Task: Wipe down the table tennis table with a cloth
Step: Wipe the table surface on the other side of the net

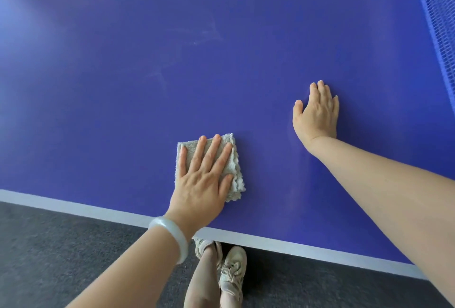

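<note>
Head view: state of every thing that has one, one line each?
cloth: folded, flat on the table near its front edge, under the left hand.
left hand: open, fingers straight, pressing on the cloth.
right hand: open, palm flat on bare table, apart from the cloth.
table: faint pale streaks beyond the cloth.
net: in place, at far right.

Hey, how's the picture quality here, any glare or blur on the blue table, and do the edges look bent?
In the head view, pale glare washes the table tennis table at the frame's upper left; the net at the right edge is soft and bowed by the wide lens; the cloth and left hand look sharp.
</note>
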Tool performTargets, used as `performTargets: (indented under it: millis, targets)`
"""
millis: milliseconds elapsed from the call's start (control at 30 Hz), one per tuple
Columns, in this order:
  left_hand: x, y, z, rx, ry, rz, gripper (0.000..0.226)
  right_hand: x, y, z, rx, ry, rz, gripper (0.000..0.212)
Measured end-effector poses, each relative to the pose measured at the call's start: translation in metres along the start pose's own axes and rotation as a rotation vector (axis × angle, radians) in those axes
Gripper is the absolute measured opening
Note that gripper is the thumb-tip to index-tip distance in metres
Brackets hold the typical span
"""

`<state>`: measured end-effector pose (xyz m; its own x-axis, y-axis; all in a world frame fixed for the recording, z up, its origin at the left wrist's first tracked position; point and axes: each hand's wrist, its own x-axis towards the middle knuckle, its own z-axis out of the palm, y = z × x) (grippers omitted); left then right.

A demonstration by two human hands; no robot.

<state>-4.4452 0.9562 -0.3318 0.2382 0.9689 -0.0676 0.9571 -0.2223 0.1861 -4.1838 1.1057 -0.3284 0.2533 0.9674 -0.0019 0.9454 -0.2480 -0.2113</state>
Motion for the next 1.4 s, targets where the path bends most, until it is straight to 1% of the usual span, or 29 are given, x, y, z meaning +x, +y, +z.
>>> performTargets:
  millis: [67,167,267,300,367,433,500,567,633,700,767,800,833,867,933,967,1000,1033,1067,1100,1167,1200,1267,1300,1333,1367,1400]
  targets:
    - [0.0,0.003,0.002,0.01,0.001,0.002,0.06,-0.001,-0.001,-0.004,-0.016,-0.036,-0.002,0.061]
    - [0.002,0.002,0.0,-0.01,-0.02,-0.002,0.06,-0.013,-0.002,-0.015,-0.027,-0.118,-0.052,0.063]
    - [0.001,0.004,-0.003,-0.023,-0.039,-0.015,0.06,-0.049,-0.019,-0.015,-0.002,-0.116,-0.117,0.06]
    - [0.001,0.005,-0.003,-0.028,-0.041,-0.018,0.06,-0.063,-0.031,-0.012,0.033,-0.119,-0.109,0.06]
    - [0.0,0.004,-0.006,-0.032,-0.062,-0.023,0.061,-0.084,-0.056,-0.002,0.102,-0.125,-0.03,0.059]
    - [0.0,0.006,-0.01,-0.029,-0.065,-0.031,0.061,-0.095,-0.077,0.009,0.135,-0.066,0.07,0.058]
    - [-0.004,0.016,-0.011,-0.049,-0.053,-0.069,0.062,-0.096,-0.086,0.014,0.127,-0.002,0.135,0.056]
    - [-0.013,0.031,-0.011,-0.082,-0.017,-0.075,0.062,-0.096,-0.088,0.019,0.093,0.025,0.156,0.057]
    - [-0.031,0.039,-0.007,-0.114,0.006,0.019,0.062,-0.096,-0.089,0.021,0.061,0.031,0.154,0.057]
    - [-0.05,0.026,-0.005,-0.101,-0.01,0.176,0.064,-0.095,-0.09,0.022,0.039,0.037,0.146,0.057]
    - [-0.058,-0.016,-0.011,-0.061,-0.023,0.29,0.063,-0.096,-0.09,0.021,0.023,0.035,0.151,0.058]
    - [-0.056,-0.042,-0.017,-0.038,-0.028,0.279,0.062,-0.097,-0.09,0.021,0.005,0.031,0.153,0.059]
    - [-0.049,-0.071,-0.021,-0.015,-0.013,0.219,0.061,-0.097,-0.09,0.021,-0.019,0.026,0.152,0.06]
    - [-0.039,-0.1,-0.027,-0.002,0.003,0.108,0.06,-0.098,-0.091,0.021,-0.042,0.022,0.149,0.061]
    - [-0.008,-0.147,-0.039,-0.01,0.016,-0.197,0.062,-0.097,-0.092,0.021,-0.07,0.018,0.15,0.064]
    - [0.009,-0.158,-0.044,-0.04,0.027,-0.339,0.065,-0.097,-0.093,0.021,-0.078,0.023,0.152,0.064]
    - [0.025,-0.157,-0.047,-0.068,0.027,-0.435,0.066,-0.097,-0.093,0.022,-0.085,0.033,0.155,0.063]
    - [0.036,-0.145,-0.047,-0.071,0.031,-0.453,0.067,-0.098,-0.093,0.022,-0.09,0.044,0.158,0.063]
    - [0.042,-0.127,-0.045,-0.055,0.038,-0.377,0.066,-0.098,-0.094,0.023,-0.093,0.055,0.162,0.063]
    - [0.043,-0.103,-0.04,-0.054,0.053,-0.23,0.065,-0.098,-0.093,0.023,-0.094,0.064,0.165,0.062]
    - [0.03,-0.056,-0.028,-0.082,0.024,0.136,0.061,-0.098,-0.093,0.023,-0.092,0.068,0.17,0.062]
    - [0.024,-0.042,-0.024,-0.096,-0.015,0.277,0.061,-0.098,-0.092,0.024,-0.092,0.064,0.17,0.062]
    - [0.029,-0.045,-0.021,-0.087,-0.059,0.465,0.061,-0.097,-0.091,0.025,-0.094,0.065,0.172,0.063]
    - [0.041,-0.059,-0.022,-0.055,-0.05,0.536,0.06,-0.097,-0.091,0.025,-0.097,0.068,0.175,0.062]
    - [0.056,-0.076,-0.025,-0.015,-0.043,0.565,0.06,-0.097,-0.091,0.025,-0.104,0.07,0.18,0.062]
    - [0.075,-0.095,-0.03,0.015,-0.03,0.522,0.059,-0.097,-0.091,0.025,-0.111,0.071,0.186,0.062]
    - [0.097,-0.117,-0.037,0.026,-0.02,0.403,0.059,-0.098,-0.091,0.024,-0.115,0.071,0.188,0.061]
